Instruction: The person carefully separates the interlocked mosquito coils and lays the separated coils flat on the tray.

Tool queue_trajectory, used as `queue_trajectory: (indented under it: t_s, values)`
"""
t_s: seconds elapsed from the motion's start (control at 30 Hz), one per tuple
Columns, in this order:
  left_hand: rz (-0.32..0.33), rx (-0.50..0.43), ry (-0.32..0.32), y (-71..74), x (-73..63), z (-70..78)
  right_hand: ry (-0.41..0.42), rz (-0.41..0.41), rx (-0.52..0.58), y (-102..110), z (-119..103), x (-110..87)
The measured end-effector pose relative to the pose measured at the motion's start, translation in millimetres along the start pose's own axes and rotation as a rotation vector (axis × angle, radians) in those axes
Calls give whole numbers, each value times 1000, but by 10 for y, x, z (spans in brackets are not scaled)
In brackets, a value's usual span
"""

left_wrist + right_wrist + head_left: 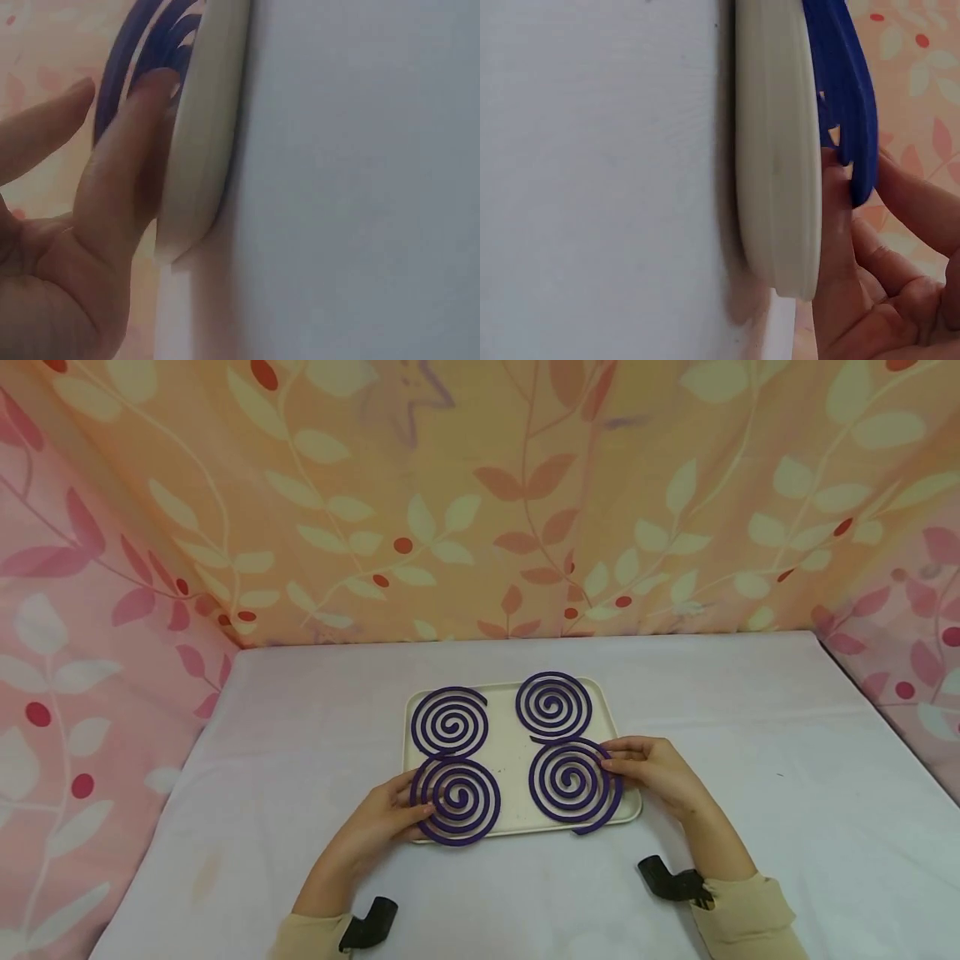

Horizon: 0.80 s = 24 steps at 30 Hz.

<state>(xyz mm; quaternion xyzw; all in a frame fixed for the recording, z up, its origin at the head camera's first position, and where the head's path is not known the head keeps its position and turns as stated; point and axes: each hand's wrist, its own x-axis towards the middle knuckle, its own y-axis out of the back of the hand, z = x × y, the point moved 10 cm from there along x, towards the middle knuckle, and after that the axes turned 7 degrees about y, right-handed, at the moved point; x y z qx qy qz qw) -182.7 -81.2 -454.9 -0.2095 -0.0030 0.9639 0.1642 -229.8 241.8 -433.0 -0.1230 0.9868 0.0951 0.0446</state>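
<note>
Several purple mosquito coils lie on a cream tray [510, 810], as two columns in the head view. My left hand [381, 820] pinches the outer edge of the near left mosquito coil [462, 797]. On the other side, my right hand [663, 777] holds the near right mosquito coil [572, 779] by its outer edge. Both near coils overhang the tray's front rim. In the right wrist view the held coil [862, 97] is tilted up from the tray. Behind them are the far left coil [452, 724] and the far right coil [552, 704].
The tray stands on a table with a white cloth [322, 710]. Patterned fabric [450, 485] hangs behind and at both sides. A black angled piece is at each wrist, one on the left [371, 923] and one on the right [671, 881].
</note>
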Motion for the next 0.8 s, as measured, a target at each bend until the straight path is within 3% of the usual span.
queue_trajectory:
  t_s: [0.2, 0.37, 0.47, 0.67, 0.8]
  values:
    - [20, 65, -22, 88, -45, 39, 23, 3, -91, 25, -49, -16]
    - [-93, 52, -60, 52, -60, 65, 51, 28, -140, 69, -116, -47]
    - [-117, 61, -79, 53, -76, 97, 74, 50, -162, 114, -147, -73]
    - [-54, 149, -78, 172, -153, 172, 103, 71, -144, 214, -168, -123]
    - [-28, 128, -47, 286, -204, 182, 114, 73, -96, 286, -160, -140]
